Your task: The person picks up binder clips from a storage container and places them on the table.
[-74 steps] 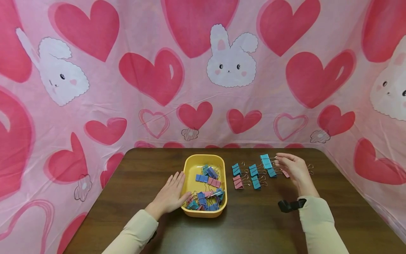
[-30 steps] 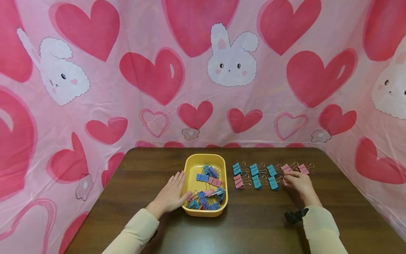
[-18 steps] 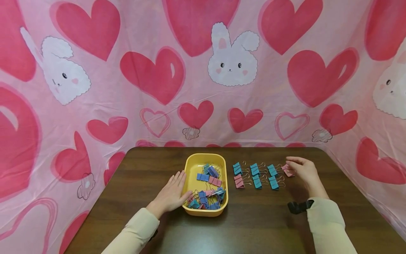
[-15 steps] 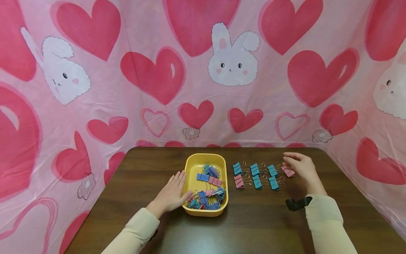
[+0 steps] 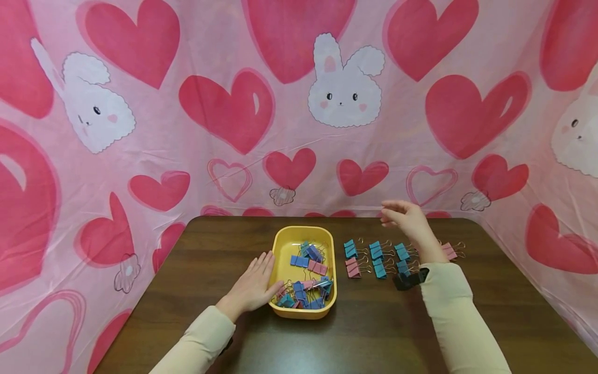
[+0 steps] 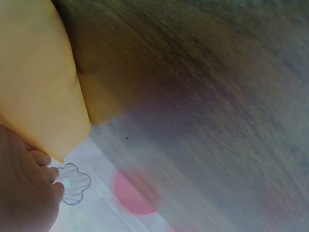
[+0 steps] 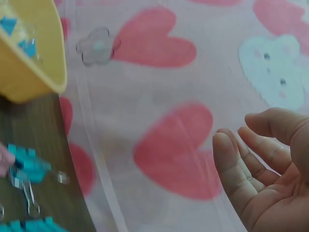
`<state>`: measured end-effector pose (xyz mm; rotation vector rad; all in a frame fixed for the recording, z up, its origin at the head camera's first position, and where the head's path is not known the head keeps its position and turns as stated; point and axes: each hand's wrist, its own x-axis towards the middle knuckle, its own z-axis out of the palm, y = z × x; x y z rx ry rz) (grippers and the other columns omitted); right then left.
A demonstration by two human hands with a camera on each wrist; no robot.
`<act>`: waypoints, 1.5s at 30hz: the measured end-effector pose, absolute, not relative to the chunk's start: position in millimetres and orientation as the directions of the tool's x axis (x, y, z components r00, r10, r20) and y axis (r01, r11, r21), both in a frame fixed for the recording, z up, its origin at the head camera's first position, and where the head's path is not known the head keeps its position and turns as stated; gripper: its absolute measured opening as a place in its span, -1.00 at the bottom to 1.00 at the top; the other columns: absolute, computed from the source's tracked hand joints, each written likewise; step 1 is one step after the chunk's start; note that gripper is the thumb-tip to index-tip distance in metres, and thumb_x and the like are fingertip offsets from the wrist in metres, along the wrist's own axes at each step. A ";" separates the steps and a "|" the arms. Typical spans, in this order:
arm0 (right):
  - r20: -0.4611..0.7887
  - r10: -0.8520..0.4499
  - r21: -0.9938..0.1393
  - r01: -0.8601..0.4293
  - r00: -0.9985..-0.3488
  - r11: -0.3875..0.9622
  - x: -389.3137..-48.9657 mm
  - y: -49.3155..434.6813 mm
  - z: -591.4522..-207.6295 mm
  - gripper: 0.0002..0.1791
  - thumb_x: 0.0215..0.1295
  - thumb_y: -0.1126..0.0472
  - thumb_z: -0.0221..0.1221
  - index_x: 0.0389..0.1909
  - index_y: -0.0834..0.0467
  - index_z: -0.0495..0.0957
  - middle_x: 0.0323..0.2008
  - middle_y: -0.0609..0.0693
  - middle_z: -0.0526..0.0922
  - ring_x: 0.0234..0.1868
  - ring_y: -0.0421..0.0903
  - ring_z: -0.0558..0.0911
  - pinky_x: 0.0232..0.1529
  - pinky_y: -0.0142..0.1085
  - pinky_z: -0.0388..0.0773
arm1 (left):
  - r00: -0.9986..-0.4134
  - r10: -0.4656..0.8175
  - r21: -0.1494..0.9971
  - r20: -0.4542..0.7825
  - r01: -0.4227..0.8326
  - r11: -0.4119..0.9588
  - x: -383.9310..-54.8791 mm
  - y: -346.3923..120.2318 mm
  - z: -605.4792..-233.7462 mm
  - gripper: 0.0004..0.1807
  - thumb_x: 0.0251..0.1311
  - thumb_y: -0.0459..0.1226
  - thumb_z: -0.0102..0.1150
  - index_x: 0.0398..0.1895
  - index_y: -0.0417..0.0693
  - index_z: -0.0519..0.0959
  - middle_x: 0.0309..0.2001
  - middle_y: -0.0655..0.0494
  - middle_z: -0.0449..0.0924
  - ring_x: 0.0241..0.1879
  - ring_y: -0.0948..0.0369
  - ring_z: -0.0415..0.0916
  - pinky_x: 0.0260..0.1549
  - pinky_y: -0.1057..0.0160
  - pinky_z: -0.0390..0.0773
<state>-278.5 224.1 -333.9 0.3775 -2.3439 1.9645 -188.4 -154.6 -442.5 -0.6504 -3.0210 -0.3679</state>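
My left hand lies flat along the left rim of a yellow tray, fingers straight; in the left wrist view its fingertips touch the tray's outer wall. Inside are blue, pink and teal binder clips, among them a blue binder clip and a pink binder clip. My right hand hangs in the air above the back table edge, holding nothing; the right wrist view shows its fingers loosely bent and apart from the thumb. Its forearm partly covers the clip rows below.
Right of the tray, binder clips lie in two rows: a teal binder clip behind a pink binder clip, and a pink binder clip at the far right. Heart-patterned cloth hangs behind the brown table.
Earlier my right hand held a teal binder clip, which now lies in the front row. It then hovered by the right-end pink clips and has risen leftward. My left hand stays put.
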 end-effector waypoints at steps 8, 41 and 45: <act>0.186 -0.218 -0.967 -0.218 -0.958 0.132 -286.4 176.3 -328.5 -0.61 0.27 0.42 0.06 0.06 0.55 0.33 -0.35 -0.02 0.55 -0.45 -0.17 0.59 -0.30 -0.28 0.59 | -0.909 0.406 0.218 0.089 0.416 0.883 -188.3 -155.0 -443.8 -0.17 0.28 0.11 -0.17 0.37 -0.35 0.01 0.40 -0.16 -0.06 0.38 -0.03 -0.17 0.29 0.04 -0.13; -0.079 -0.400 -0.951 -0.052 -0.913 0.306 -301.6 55.8 -398.2 -0.67 0.21 0.36 0.14 -0.02 0.41 0.47 -0.23 0.28 0.58 -0.29 0.20 0.62 -0.22 -0.04 0.56 | -0.909 0.407 0.211 0.089 0.416 0.884 -188.5 -154.4 -443.5 -0.16 0.28 0.12 -0.17 0.37 -0.35 0.02 0.39 -0.16 -0.05 0.37 -0.03 -0.15 0.29 0.03 -0.13; -0.119 -0.399 -0.934 -0.034 -0.909 0.356 -301.4 52.2 -403.6 -0.63 0.20 0.34 0.17 0.02 0.40 0.46 -0.29 0.18 0.60 -0.34 0.10 0.63 -0.24 -0.10 0.58 | -0.905 0.414 0.196 0.099 0.426 0.883 -188.4 -154.4 -443.2 -0.17 0.28 0.12 -0.18 0.36 -0.37 0.02 0.39 -0.17 -0.04 0.37 -0.05 -0.13 0.28 0.03 -0.11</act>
